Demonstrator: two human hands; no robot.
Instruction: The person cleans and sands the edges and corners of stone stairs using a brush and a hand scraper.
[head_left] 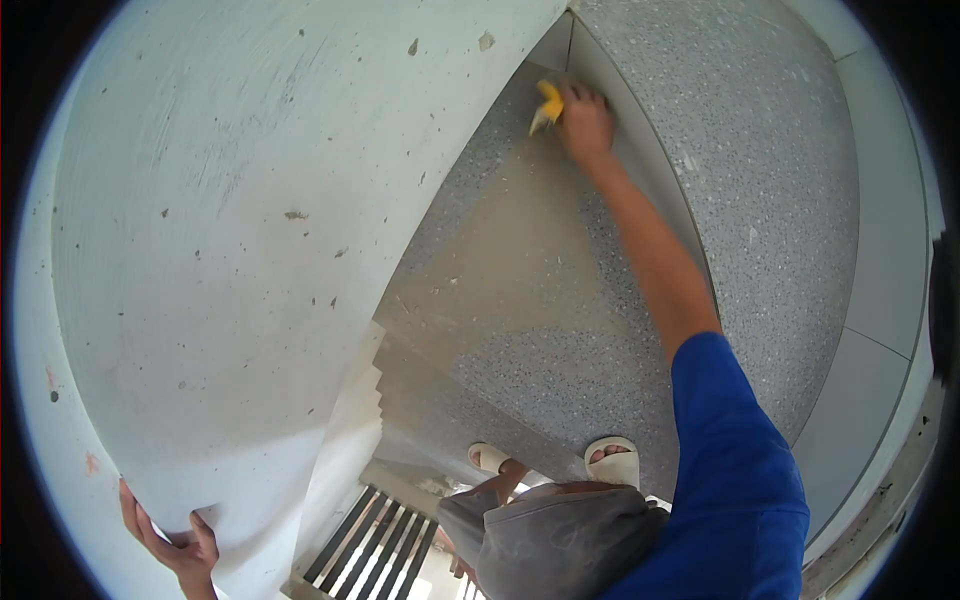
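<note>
My right hand [586, 122] is stretched out low over a speckled grey stair tread, in its narrow far corner below the riser. Its fingers are closed round a small yellow tool with a pale, whitish end [548, 110]; its exact kind I cannot tell. The pale end points down at the tread. Light brown dust [510, 230] covers much of the tread's middle, with small crumbs in it. At the lower left, my left hand [178, 540] rests against the edge of the white wall [230, 300], thumb apart from the stretched fingers.
A higher speckled step [775, 170] curves along the right, edged by grey tiles [880, 390]. My feet in pale slippers [612, 462] stand on the steps below. A railing with dark bars [370, 540] is at the bottom. Chips mark the white wall.
</note>
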